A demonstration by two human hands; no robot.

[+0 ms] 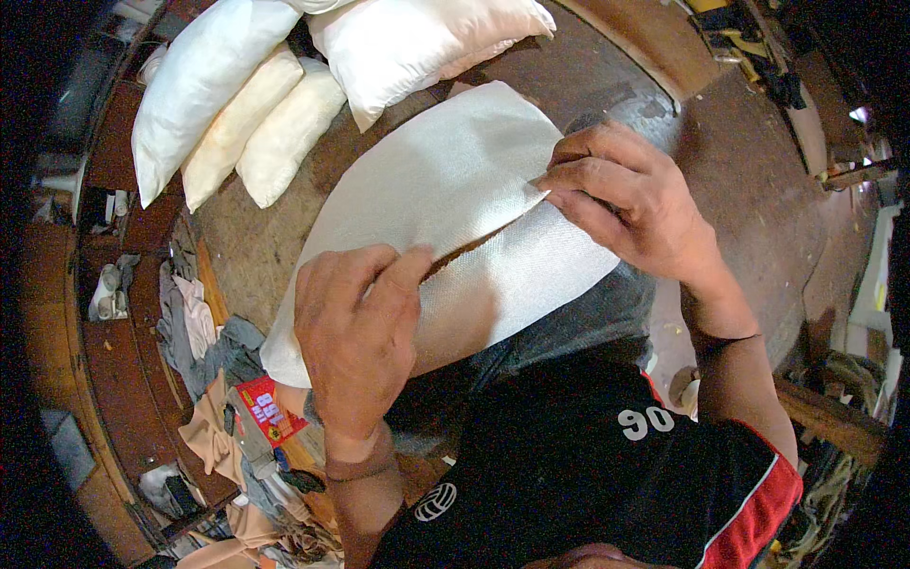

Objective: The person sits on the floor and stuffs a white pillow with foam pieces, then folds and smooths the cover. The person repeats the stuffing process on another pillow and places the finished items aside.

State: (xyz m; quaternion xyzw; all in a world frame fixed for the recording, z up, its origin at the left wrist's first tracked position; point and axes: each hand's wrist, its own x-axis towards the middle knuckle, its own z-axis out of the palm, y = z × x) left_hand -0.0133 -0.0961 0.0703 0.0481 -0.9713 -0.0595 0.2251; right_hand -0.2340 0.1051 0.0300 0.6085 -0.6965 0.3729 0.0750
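Observation:
A white woven-textured cloth (441,171) lies over my lap in two layers or panels, with a long dark slit between their edges. My left hand (359,327) grips the far panel's edge at the slit's left end, fingers bent over it. At the other end, my right hand (625,192) pinches the same edge between thumb and fingers. The nearer panel (526,277) rests on my trouser leg, partly in shadow. My left fingertips are partly hidden, and whether the panels are joined beyond my hands I cannot tell.
Several stuffed white pillows (213,92) lie on the brown floor (256,235) beyond the cloth. Fabric scraps (220,427) and a red printed packet (270,409) are at my left. Brown wooden shelving (121,370) runs along the left, and a wooden beam (828,419) is at right.

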